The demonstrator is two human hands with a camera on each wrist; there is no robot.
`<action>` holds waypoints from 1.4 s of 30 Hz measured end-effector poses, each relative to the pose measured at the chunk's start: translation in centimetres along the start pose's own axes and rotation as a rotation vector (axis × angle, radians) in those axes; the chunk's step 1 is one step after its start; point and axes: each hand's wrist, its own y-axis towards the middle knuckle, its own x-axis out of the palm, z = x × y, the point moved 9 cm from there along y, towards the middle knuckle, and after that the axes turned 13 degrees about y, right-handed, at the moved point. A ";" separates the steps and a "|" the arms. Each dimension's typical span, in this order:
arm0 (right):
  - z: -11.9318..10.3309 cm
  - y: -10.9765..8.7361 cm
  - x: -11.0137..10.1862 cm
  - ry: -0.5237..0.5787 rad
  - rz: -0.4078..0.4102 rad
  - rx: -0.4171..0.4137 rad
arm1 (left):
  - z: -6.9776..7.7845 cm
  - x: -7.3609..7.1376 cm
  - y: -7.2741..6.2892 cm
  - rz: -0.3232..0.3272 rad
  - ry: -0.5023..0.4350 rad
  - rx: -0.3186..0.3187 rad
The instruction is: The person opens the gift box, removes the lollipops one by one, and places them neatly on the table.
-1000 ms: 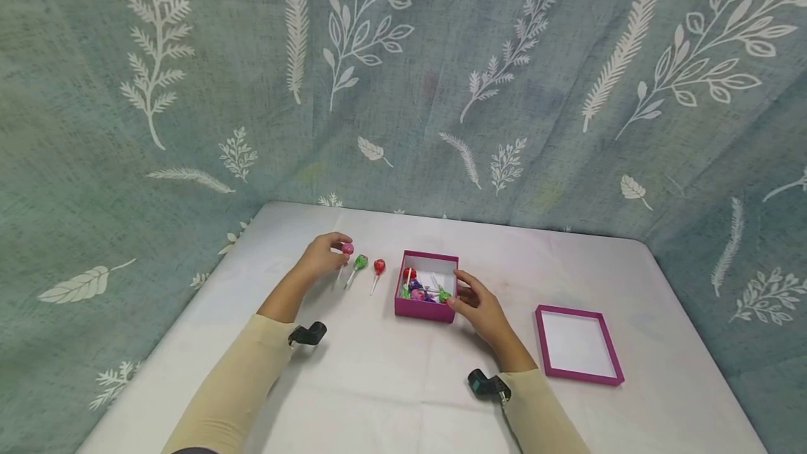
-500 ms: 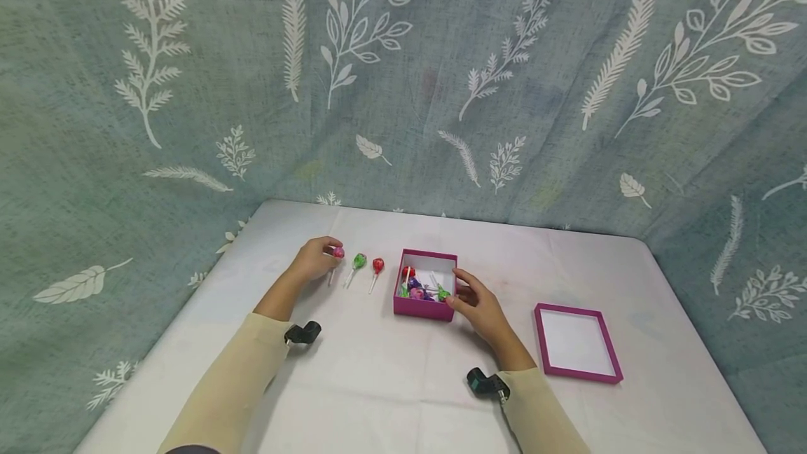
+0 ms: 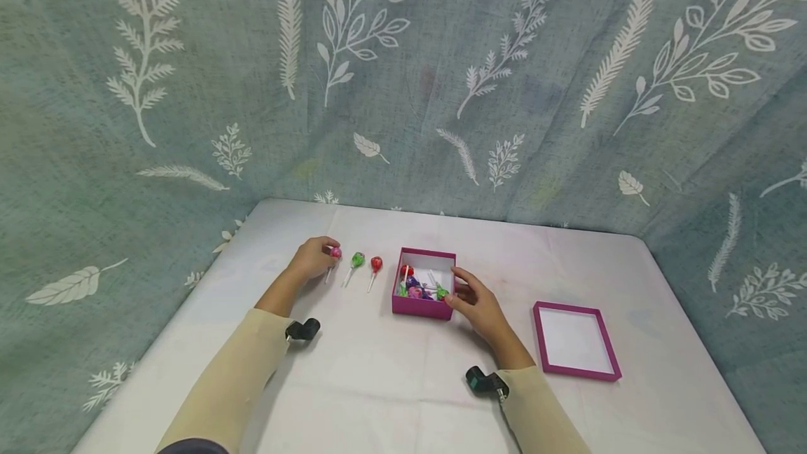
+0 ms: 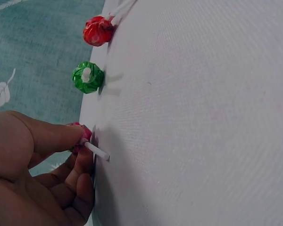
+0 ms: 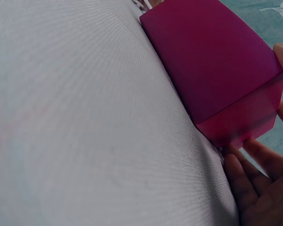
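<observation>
My left hand (image 3: pixel 311 258) pinches a pink lollipop (image 3: pixel 336 253) by its wrapped head between thumb and fingers, close over the white table. Its white stick (image 4: pixel 97 150) points away from the palm in the left wrist view. To its right, a green lollipop (image 3: pixel 357 259) and a red lollipop (image 3: pixel 376 263) lie side by side, sticks toward me. A magenta box (image 3: pixel 422 308) stands open-topped at mid-table, with several lollipops (image 3: pixel 414 292) inside. My right hand (image 3: pixel 482 305) grips the box's right side, thumb at the near corner and fingers along the wall.
The box's lid (image 3: pixel 576 340), white inside with a magenta rim, lies upturned to the right of my right hand. A green-blue curtain (image 3: pixel 403 125) with white leaf prints hangs behind the table (image 3: pixel 372 370).
My left hand has moved left and set the pink lollipop lower, beside the green one, still pinching it. The right hand stays at the box.
</observation>
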 end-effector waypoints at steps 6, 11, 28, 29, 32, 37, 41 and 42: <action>-0.3 0.0 0.0 -0.004 -0.001 -0.008 | 0.3 0.0 0.2 -0.008 0.018 0.013; -0.3 0.1 -0.2 -0.010 0.013 -0.004 | 0.6 0.2 0.3 -0.012 0.024 0.025; -0.1 0.0 -0.4 -0.020 0.008 -0.005 | 2.7 -1.9 -0.3 0.013 -0.003 0.060; -0.1 0.0 -0.4 -0.016 0.008 -0.006 | 3.3 -2.0 -0.5 0.011 -0.007 0.075; -0.1 0.0 -0.3 -0.013 0.003 -0.007 | 5.2 -1.8 -1.0 -0.002 -0.004 0.122; -0.1 0.0 -0.1 -0.011 0.000 -0.006 | 8.4 -1.0 -2.0 -0.034 0.022 0.217; -0.1 0.0 -0.1 -0.008 0.003 -0.008 | 10.7 -0.6 -2.8 -0.052 0.026 0.278; -0.1 0.0 -0.1 -0.009 0.004 -0.008 | 11.2 -0.6 -3.0 -0.055 0.026 0.285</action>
